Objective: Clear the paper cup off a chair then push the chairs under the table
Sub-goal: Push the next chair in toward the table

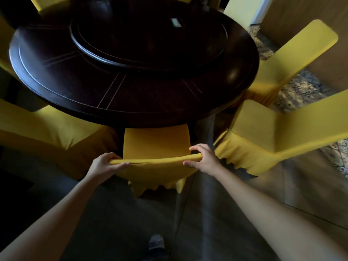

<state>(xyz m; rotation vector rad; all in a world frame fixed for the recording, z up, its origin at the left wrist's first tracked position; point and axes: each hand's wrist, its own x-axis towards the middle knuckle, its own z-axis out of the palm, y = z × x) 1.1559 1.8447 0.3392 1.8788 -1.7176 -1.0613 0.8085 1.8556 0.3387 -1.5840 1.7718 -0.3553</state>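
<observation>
A yellow-covered chair (156, 142) stands right in front of me, its seat tucked under the near edge of the round dark wooden table (75, 87). My left hand (106, 163) grips the left end of the chair's top rail. My right hand (204, 159) grips the right end of the same rail. No paper cup is in view.
Other yellow-covered chairs ring the table: one at the left (49, 129), two at the right (278, 132) (288, 59) pulled out from the table. A dark turntable (131, 53) sits on the tabletop. My shoe (156, 243) is on the grey floor; patterned carpet (301, 89) lies at right.
</observation>
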